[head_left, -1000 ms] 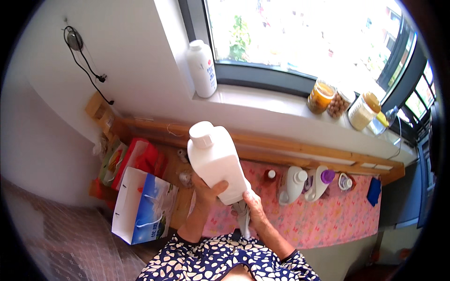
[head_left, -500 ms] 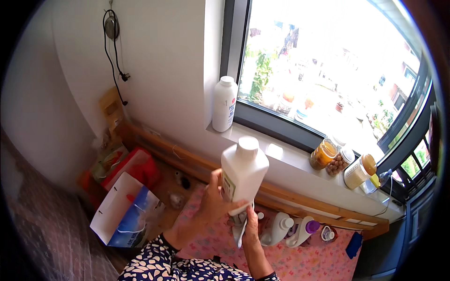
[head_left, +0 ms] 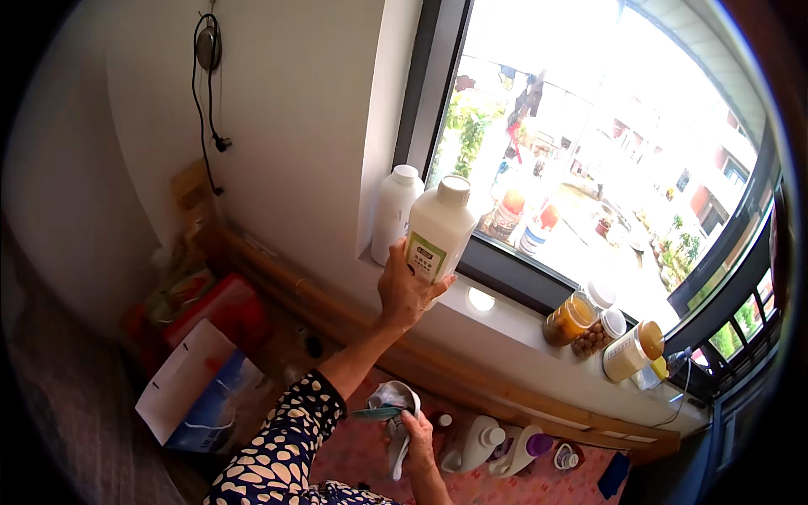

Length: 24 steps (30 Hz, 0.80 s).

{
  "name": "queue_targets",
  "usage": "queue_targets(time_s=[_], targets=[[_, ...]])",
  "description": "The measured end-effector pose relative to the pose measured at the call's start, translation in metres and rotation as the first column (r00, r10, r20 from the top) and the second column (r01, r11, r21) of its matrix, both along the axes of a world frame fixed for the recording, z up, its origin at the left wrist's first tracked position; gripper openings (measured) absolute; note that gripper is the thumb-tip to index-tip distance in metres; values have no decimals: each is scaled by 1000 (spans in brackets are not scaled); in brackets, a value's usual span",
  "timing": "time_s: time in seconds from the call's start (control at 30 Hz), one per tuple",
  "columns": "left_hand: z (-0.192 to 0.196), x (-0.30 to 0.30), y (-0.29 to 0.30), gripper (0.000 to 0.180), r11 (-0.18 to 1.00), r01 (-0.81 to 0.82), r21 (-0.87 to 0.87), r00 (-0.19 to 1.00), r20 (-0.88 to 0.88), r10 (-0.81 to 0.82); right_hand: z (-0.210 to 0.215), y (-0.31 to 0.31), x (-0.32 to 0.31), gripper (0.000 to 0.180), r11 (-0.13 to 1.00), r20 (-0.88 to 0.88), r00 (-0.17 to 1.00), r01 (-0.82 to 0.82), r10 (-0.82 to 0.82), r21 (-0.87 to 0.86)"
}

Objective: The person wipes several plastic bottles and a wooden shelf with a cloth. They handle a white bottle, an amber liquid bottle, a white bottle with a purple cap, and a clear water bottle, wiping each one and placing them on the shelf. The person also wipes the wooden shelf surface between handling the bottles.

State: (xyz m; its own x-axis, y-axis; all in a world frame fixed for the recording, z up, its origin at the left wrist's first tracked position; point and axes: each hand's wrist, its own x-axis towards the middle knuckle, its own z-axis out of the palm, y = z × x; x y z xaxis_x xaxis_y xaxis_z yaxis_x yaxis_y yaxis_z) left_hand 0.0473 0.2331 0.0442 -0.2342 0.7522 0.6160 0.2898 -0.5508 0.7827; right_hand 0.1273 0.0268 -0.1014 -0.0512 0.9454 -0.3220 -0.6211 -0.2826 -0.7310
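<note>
My left hand (head_left: 406,290) is closed around the lower part of a white plastic bottle (head_left: 453,220) with a white cap and a green-edged label. It holds the bottle upright at the windowsill (head_left: 497,316), just right of another white bottle (head_left: 394,210). Whether its base touches the sill is hard to tell, since my fingers cover that part. Lower down, my right hand (head_left: 419,439) grips a crumpled grey-white cloth (head_left: 396,396) with a green strip across it.
Jars (head_left: 569,320) with lids stand along the sill to the right. Below, detergent bottles (head_left: 475,444) and a blue cloth (head_left: 613,475) rest on a pink patterned surface (head_left: 539,486). A white-and-blue paper bag (head_left: 198,391) and a red bag (head_left: 220,307) sit at the left.
My left hand has lifted the white bottle up and away to the windowsill. My right hand has come off the bottle and moved down and left with the cloth.
</note>
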Motion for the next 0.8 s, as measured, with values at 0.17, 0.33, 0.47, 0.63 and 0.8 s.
queue_targets(time_s=[0.17,0.33,0.47,0.63,0.8], targets=[[-20,7,30,80,998,-61,-31,998,-37,60,-2,4,-2,29,999,4,1000,-13,13,-44],[-29,17,43,83,986,-164,-16,984,-77,163,-20,8,4,30,999,97,994,-42,44,-22],[-39,23,52,83,973,-227,34,971,-71,228,-19,10,4,35,994,134,987,-84,93,-68],[-40,25,57,80,977,-211,19,977,-23,211,-16,21,-7,38,999,197,980,21,-14,-32],[-47,31,65,85,960,-278,37,960,-1,279,-49,22,0,37,995,219,974,-32,51,-90]])
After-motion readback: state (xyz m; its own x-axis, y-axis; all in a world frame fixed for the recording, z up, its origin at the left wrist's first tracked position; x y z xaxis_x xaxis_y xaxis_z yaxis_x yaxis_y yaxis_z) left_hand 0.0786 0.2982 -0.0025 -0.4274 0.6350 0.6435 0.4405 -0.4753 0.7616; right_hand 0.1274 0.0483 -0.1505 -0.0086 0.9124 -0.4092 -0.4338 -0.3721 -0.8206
